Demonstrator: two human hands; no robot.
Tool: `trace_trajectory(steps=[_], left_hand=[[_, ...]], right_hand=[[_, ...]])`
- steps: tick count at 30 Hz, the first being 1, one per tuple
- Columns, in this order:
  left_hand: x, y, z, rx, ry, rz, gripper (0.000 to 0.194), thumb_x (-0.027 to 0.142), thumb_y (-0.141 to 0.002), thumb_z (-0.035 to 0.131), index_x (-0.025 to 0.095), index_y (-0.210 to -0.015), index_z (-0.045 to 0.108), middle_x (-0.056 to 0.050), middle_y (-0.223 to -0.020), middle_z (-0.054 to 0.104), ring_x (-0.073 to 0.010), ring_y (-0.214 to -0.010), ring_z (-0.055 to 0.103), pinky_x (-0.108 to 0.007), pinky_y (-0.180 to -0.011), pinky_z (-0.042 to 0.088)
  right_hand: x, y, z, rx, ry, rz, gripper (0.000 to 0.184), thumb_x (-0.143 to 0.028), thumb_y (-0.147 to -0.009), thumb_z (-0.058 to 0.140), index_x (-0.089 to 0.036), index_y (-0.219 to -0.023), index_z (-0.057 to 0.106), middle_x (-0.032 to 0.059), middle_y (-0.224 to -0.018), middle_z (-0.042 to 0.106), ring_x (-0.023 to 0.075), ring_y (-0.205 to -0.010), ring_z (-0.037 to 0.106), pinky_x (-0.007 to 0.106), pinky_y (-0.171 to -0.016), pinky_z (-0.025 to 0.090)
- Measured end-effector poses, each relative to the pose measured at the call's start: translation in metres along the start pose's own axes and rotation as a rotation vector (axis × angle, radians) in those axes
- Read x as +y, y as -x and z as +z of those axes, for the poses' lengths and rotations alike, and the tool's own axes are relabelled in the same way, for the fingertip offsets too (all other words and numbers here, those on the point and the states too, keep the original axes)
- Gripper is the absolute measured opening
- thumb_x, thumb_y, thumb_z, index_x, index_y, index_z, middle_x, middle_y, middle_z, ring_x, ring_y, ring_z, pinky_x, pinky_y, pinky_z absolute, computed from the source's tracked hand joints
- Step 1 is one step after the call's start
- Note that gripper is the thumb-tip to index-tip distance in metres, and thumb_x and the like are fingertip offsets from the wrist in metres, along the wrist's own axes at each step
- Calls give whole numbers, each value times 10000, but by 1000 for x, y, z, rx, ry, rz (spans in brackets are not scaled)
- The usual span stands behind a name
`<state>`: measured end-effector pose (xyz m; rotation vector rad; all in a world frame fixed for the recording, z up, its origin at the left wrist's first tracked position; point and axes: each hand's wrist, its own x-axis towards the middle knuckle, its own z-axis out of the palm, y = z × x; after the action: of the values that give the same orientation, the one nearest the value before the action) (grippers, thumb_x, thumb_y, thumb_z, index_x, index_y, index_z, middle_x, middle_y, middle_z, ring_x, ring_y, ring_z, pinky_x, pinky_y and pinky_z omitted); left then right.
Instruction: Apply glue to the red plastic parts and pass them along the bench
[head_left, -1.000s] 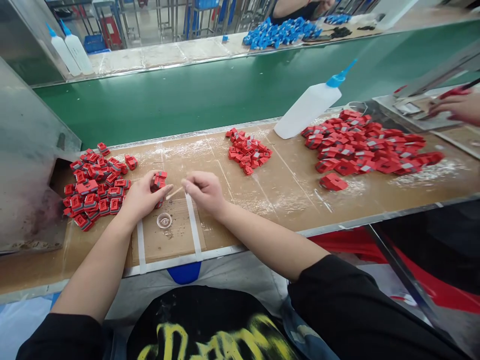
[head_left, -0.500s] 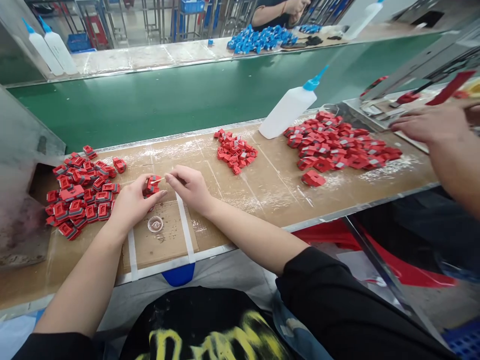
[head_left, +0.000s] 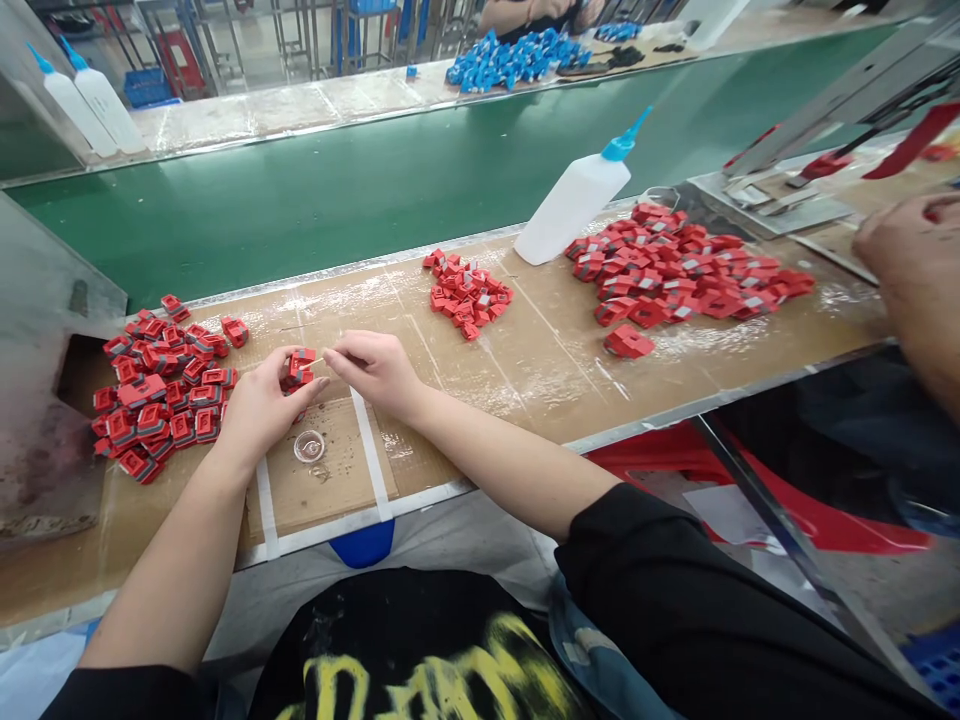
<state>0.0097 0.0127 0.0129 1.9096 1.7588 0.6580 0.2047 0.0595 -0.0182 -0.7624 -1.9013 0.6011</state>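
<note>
Between the thumb and fingers of my left hand [head_left: 262, 405] is a small red plastic part [head_left: 301, 366]. My right hand [head_left: 379, 372] pinches a thin pale stick [head_left: 320, 362], its tip at or close to the red part; whether they touch I cannot tell. Just below my hands, a small clear round dish [head_left: 309, 447] sits on a taped cardboard sheet [head_left: 337, 490]. A heap of red and grey parts [head_left: 161, 385] lies to the left of my left hand. Beyond my right hand is a smaller pile of red parts [head_left: 469, 295].
A white squeeze bottle [head_left: 574, 205] with a blue nozzle leans behind the piles. A large red pile [head_left: 675, 265] lies at right, near another person's hand [head_left: 911, 240]. A green belt [head_left: 337, 195] runs behind the bench; blue parts [head_left: 517, 60] lie across it. A metal housing [head_left: 52, 400] stands left.
My hands keep hold of the red part and the stick, with only slight movement. The other person's hand at right has shifted further right. The view has tilted slightly.
</note>
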Motion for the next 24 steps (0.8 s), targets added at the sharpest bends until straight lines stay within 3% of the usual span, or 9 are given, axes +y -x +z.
trace_trajectory(steps=[8, 11, 14, 17, 20, 22, 24], left_hand=[[2, 1, 0, 0, 8, 5, 490, 601, -863, 661, 272, -1224, 638, 0, -790, 701, -216, -724, 663, -300, -669, 450], [3, 1, -1, 7, 5, -3, 492, 589, -856, 677, 274, -1232, 634, 3, -812, 714, -217, -755, 676, -299, -686, 456], [2, 0, -1, 15, -7, -9, 472, 563, -859, 680, 275, -1229, 635, 5, -836, 723, -209, -753, 676, -296, -689, 456], [1, -1, -2, 18, -15, -5, 467, 525, -855, 679, 261, -1238, 634, -4, -855, 730, -214, -764, 679, -302, -704, 461], [-1, -2, -3, 18, -24, -27, 480, 539, -852, 668, 259, -1241, 634, -4, -839, 727, -223, -759, 683, -307, -701, 466], [-3, -3, -4, 17, -40, -37, 481, 558, -851, 663, 275, -1239, 630, 0, -843, 731, -229, -759, 689, -311, -700, 468], [-5, -3, -4, 19, -64, -41, 487, 568, -839, 672, 289, -1236, 628, -2, -857, 738, -240, -771, 697, -317, -700, 470]], right_hand=[[0, -1, -1, -1, 36, -15, 368, -372, -1032, 510, -189, -723, 587, -19, -666, 517, 108, -636, 454, 266, -642, 365], [-1, -2, -4, 54, 29, -21, 363, -337, -1022, 523, -190, -692, 554, -28, -648, 482, 105, -626, 436, 266, -633, 350], [-6, -1, -10, 58, -68, -125, 358, -315, -1010, 515, -197, -672, 520, -32, -630, 472, 99, -596, 433, 255, -612, 356], [-14, 5, -12, -226, -78, -275, 364, -332, -1009, 505, -206, -669, 530, -26, -638, 522, 96, -598, 470, 242, -612, 364], [-20, 11, -9, -531, 54, -329, 426, -403, -1016, 526, -206, -638, 540, -23, -659, 575, 95, -613, 502, 249, -613, 336], [-19, 10, -9, -613, 110, -326, 483, -485, -1003, 557, -198, -615, 541, -24, -654, 582, 95, -614, 509, 252, -606, 315], [-12, 2, -17, -593, 158, -255, 505, -543, -991, 567, -190, -631, 571, -22, -660, 588, 96, -630, 518, 246, -612, 314]])
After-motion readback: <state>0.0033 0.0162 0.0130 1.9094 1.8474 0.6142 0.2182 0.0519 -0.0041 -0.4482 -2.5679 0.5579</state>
